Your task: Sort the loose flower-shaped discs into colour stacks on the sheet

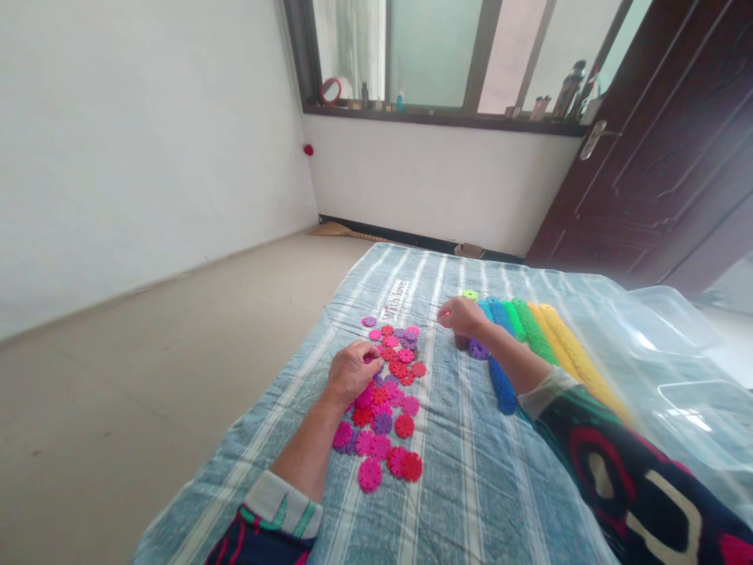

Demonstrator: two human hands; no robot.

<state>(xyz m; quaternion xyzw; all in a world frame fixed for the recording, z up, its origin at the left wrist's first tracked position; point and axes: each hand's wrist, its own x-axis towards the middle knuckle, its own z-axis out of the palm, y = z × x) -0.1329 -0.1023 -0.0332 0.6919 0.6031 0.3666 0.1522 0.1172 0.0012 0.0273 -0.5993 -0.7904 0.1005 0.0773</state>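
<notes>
Pink, red and purple notched plastic discs (382,424) lie in a loose pile on the cloth. At the pile's left side, my left hand (353,373) is closed in a pinch, with a pink disc (369,359) showing at its fingertips. My right hand (466,316) is closed too, its fingers pinched on a small red disc (447,315), mostly hidden. Beneath and beside that hand are a few purple discs (478,350). Long rows of discs sorted by colour lie to its right: blue (503,388), green (536,336) and yellow (573,361). My right forearm covers part of them.
A striped blue-grey cloth (447,486) covers the surface. Clear plastic containers (664,322) stand at the right. Beyond are a dark red door (641,157) and a window sill (447,119) holding bottles and a round mirror (330,91). Bare floor lies to the left.
</notes>
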